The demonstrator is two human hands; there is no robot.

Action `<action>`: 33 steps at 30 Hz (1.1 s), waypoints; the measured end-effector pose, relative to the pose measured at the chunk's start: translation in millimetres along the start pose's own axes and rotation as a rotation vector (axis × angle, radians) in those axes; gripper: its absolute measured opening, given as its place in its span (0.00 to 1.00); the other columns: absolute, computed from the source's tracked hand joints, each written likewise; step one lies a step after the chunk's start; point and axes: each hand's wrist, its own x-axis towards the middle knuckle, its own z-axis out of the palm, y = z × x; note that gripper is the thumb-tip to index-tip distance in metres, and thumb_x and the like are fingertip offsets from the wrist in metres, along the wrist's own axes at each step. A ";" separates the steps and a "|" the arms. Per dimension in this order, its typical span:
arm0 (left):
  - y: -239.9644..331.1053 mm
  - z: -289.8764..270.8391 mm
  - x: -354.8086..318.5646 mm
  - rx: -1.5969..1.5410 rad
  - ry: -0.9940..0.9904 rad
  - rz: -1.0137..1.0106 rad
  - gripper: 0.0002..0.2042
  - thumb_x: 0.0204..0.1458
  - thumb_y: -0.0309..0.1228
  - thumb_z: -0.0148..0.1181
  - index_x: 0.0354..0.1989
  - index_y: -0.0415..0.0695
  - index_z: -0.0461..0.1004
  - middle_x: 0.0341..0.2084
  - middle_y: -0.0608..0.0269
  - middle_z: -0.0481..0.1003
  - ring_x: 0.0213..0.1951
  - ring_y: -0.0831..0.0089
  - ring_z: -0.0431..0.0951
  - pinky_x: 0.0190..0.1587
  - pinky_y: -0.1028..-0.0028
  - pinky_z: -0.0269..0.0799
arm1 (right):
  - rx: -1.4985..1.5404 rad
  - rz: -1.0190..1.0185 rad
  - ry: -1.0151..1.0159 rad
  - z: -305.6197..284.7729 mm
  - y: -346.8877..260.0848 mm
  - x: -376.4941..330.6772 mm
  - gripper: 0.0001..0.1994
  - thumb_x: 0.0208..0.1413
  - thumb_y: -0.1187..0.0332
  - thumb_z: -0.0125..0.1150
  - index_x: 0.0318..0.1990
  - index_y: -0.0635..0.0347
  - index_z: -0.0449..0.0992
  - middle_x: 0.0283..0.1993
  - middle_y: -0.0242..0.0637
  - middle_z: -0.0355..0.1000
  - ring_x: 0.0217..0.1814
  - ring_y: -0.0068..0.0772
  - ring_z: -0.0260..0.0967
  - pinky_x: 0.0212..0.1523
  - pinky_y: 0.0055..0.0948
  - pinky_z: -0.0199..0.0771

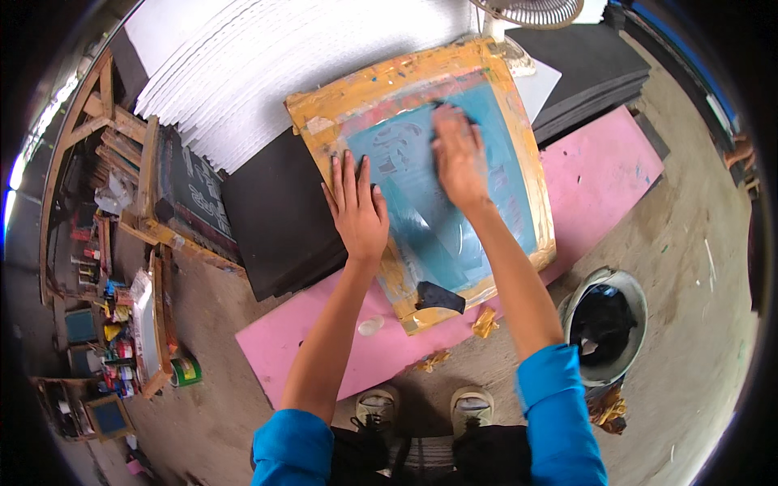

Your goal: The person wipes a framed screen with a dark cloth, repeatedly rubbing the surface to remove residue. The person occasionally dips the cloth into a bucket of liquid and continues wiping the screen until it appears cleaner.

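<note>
Reaching forward, the left hand [361, 217] lies palm-down on the left border of the tan-edged screen frame [531, 180], its fingers apart. The right hand [460, 160] reaches farther, blurred, over the blue mesh [504, 166]; I cannot tell whether its fingers are clamped on the dark thing [440, 104], possibly cloth, showing at their tips. The screen frame lies slantwise over the pink board [604, 166]; the upper edge cuts off the fan [541, 11].

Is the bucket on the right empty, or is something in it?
Not empty: dark material shows inside the bucket through its open top. How deep it goes, I cannot tell.
</note>
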 end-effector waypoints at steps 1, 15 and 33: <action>3.6 2.1 0.2 -0.012 -0.001 0.000 0.22 0.57 0.30 0.48 0.61 0.46 0.66 0.67 0.58 0.58 0.70 0.57 0.52 0.69 0.48 0.43 | -0.025 0.092 0.078 1.3 5.5 4.6 0.24 0.62 0.65 0.47 0.66 0.59 0.60 0.70 0.41 0.57 0.74 0.39 0.50 0.70 0.51 0.47; -6.7 -1.5 -0.5 -0.015 -0.001 0.000 0.21 0.57 0.29 0.48 0.60 0.46 0.67 0.66 0.57 0.59 0.70 0.57 0.53 0.68 0.47 0.44 | 0.043 0.134 -0.026 10.8 -25.0 -21.3 0.35 0.61 0.61 0.51 0.69 0.72 0.47 0.73 0.58 0.42 0.76 0.56 0.38 0.73 0.50 0.39; -7.6 2.1 0.3 0.090 -0.009 0.016 0.23 0.58 0.31 0.48 0.65 0.50 0.64 0.68 0.59 0.56 0.70 0.56 0.52 0.66 0.43 0.49 | 0.038 0.078 -0.295 -7.2 -41.3 -100.5 0.37 0.61 0.52 0.48 0.70 0.67 0.48 0.75 0.52 0.41 0.78 0.52 0.35 0.73 0.49 0.36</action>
